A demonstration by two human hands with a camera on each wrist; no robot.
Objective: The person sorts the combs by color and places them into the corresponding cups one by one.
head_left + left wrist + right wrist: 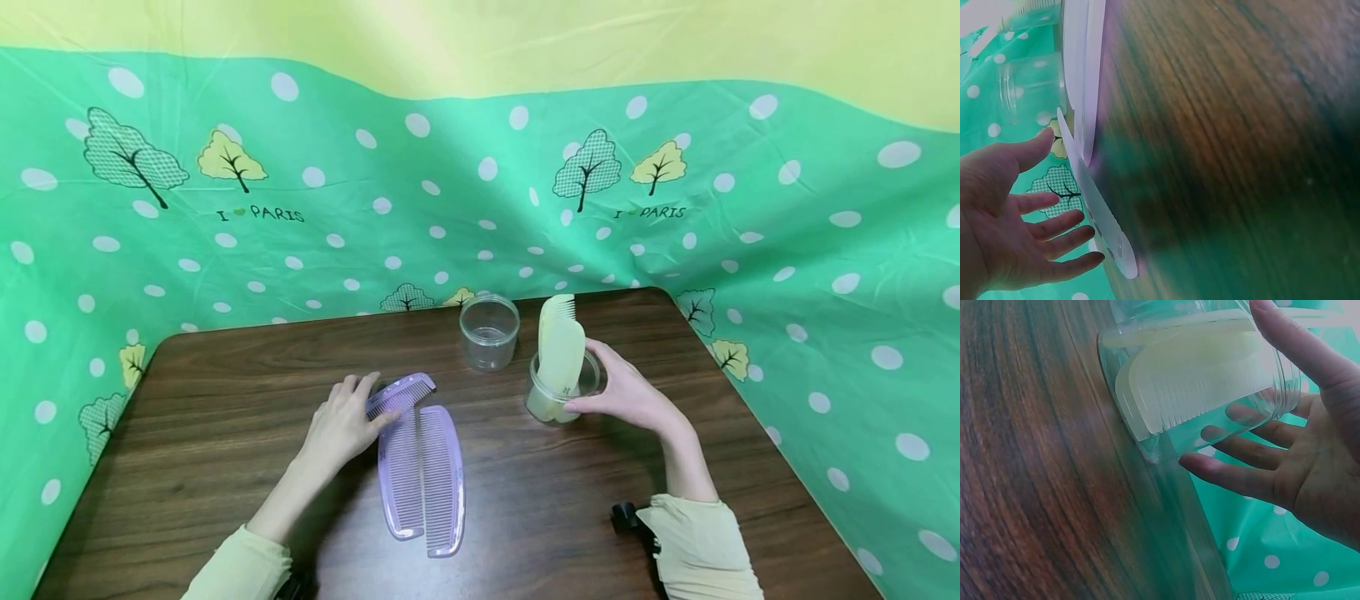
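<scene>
Fingers spread, my left hand point(343, 423) is over the left end of a small purple comb point(414, 388). In the left wrist view this comb point(1107, 215) slants against other combs, its lower end near my fingertips; firm contact cannot be made out. Two larger purple combs, a left one point(397, 479) and a right one point(446, 483), lie side by side, teeth facing inward. My right hand point(633, 390) grips a clear jar point(536, 406) between thumb and fingers. Pale yellow combs point(561, 354) stand upright in it, rising above the rim; their teeth show through the wall in the right wrist view.
Another clear jar point(489, 333) stands at the back of the dark wooden table point(262, 400), left of the held one. Behind and beside the table hangs a green dotted cloth point(337, 183).
</scene>
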